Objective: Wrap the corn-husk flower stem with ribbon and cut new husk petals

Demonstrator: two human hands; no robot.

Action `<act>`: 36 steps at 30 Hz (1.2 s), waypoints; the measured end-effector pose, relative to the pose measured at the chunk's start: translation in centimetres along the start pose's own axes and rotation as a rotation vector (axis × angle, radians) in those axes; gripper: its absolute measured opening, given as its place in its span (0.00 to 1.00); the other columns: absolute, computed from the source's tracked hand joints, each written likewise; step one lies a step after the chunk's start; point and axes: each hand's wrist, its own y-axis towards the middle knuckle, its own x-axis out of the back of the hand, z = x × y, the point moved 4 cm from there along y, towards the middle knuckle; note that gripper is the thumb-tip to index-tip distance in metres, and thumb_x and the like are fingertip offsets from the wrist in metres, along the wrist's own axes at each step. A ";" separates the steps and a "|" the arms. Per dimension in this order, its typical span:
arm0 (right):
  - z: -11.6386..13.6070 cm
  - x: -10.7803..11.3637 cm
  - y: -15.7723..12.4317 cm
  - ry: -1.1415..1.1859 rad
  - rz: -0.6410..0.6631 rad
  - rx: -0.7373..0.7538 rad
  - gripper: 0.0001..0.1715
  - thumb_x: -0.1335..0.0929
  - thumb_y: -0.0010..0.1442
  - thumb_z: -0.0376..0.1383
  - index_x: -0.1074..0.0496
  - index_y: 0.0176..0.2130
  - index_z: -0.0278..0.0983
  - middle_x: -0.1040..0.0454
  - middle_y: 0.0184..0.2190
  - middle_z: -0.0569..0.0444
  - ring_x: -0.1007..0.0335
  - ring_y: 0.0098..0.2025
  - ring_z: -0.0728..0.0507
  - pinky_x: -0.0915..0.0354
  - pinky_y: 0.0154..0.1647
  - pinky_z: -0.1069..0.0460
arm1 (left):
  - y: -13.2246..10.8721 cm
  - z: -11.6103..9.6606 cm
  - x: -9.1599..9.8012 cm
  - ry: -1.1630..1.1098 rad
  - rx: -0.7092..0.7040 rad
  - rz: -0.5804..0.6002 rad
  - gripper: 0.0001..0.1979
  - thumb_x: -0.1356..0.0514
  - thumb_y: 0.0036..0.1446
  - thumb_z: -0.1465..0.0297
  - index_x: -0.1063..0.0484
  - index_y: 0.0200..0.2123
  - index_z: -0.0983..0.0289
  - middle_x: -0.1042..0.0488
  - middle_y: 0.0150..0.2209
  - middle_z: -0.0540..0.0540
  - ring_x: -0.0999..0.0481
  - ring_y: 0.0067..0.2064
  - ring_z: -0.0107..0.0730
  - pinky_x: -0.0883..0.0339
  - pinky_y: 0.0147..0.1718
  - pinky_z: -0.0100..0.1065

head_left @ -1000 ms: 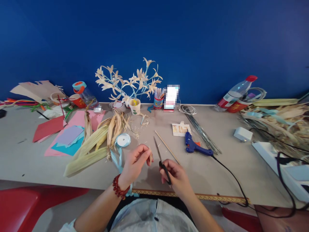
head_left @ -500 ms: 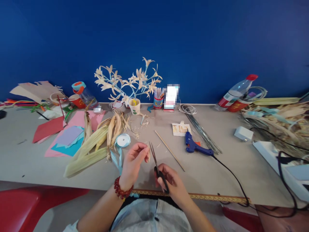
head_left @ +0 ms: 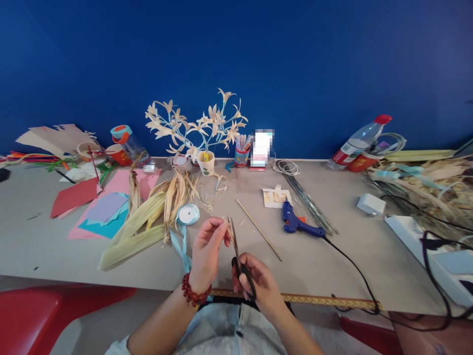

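My right hand grips black-handled scissors, blades pointing up and away from me. Close to the blades, my left hand is closed in a pinch on a small pale piece of corn husk, mostly hidden by the fingers. The blades lie right beside that piece; whether they touch it I cannot tell. Left of my left hand is a roll of light blue ribbon, its loose end trailing toward my wrist. Dried corn husks lie farther left. A thin wooden stick rests beyond the scissors.
A blue glue gun lies on the right, its cord running over the table edge. Behind it are metal wires. Husk flowers stand in a paper cup. A white power strip sits far right, coloured paper left.
The scissors have moved slightly left, and their blades are closer together and nearer the pinched piece. My left hand has shifted a little to the right.
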 end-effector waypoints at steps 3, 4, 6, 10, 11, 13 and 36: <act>-0.1 0.0 0.0 0.001 -0.013 -0.007 0.32 0.26 0.44 0.59 0.38 0.28 0.37 0.36 0.20 0.60 0.41 0.20 0.53 0.49 0.16 0.58 | -0.2 -0.1 -0.2 -0.007 -0.014 -0.010 0.04 0.38 0.57 0.69 0.30 0.32 0.63 0.30 0.24 0.47 0.32 0.26 0.22 0.37 0.27 0.26; -0.2 0.1 -0.1 -0.001 -0.014 -0.004 0.31 0.26 0.44 0.58 0.38 0.28 0.37 0.36 0.20 0.60 0.41 0.20 0.53 0.49 0.16 0.58 | -0.2 -0.1 -0.2 -0.006 -0.017 -0.012 0.04 0.38 0.57 0.69 0.30 0.32 0.63 0.30 0.24 0.47 0.32 0.25 0.22 0.37 0.27 0.26; -0.2 0.1 -0.1 -0.003 -0.013 0.004 0.31 0.26 0.44 0.58 0.38 0.28 0.37 0.35 0.21 0.59 0.40 0.20 0.53 0.49 0.16 0.59 | -0.3 -0.1 -0.2 -0.005 -0.019 -0.012 0.04 0.38 0.57 0.69 0.30 0.32 0.63 0.30 0.24 0.46 0.32 0.25 0.22 0.37 0.27 0.26; -0.2 0.0 0.0 -0.003 -0.020 -0.007 0.31 0.26 0.44 0.59 0.38 0.27 0.37 0.35 0.17 0.60 0.43 0.18 0.54 0.50 0.15 0.59 | -0.2 0.1 -0.2 -0.005 -0.017 -0.005 0.04 0.38 0.58 0.69 0.30 0.32 0.63 0.30 0.24 0.47 0.32 0.26 0.22 0.37 0.28 0.26; -0.2 0.0 0.1 -0.001 -0.019 -0.009 0.32 0.26 0.44 0.59 0.38 0.27 0.37 0.35 0.17 0.60 0.44 0.17 0.54 0.50 0.14 0.59 | -0.2 0.1 -0.2 -0.007 -0.019 -0.005 0.04 0.38 0.58 0.69 0.30 0.32 0.63 0.30 0.24 0.47 0.32 0.26 0.22 0.37 0.28 0.26; -0.2 0.0 0.1 0.006 -0.009 -0.007 0.32 0.27 0.44 0.60 0.38 0.27 0.37 0.34 0.16 0.60 0.47 0.15 0.55 0.51 0.14 0.59 | -0.1 0.1 -0.1 -0.010 -0.026 -0.007 0.04 0.38 0.58 0.69 0.30 0.33 0.63 0.30 0.24 0.47 0.32 0.26 0.22 0.37 0.27 0.26; 1.4 1.4 1.1 -0.098 -0.221 0.218 0.19 0.23 0.46 0.39 0.33 0.33 0.38 0.27 0.29 0.57 0.36 0.27 0.51 0.39 0.28 0.57 | 0.3 -0.4 0.5 0.134 -0.001 0.043 0.06 0.38 0.58 0.69 0.31 0.30 0.64 0.33 0.22 0.46 0.36 0.24 0.20 0.41 0.25 0.24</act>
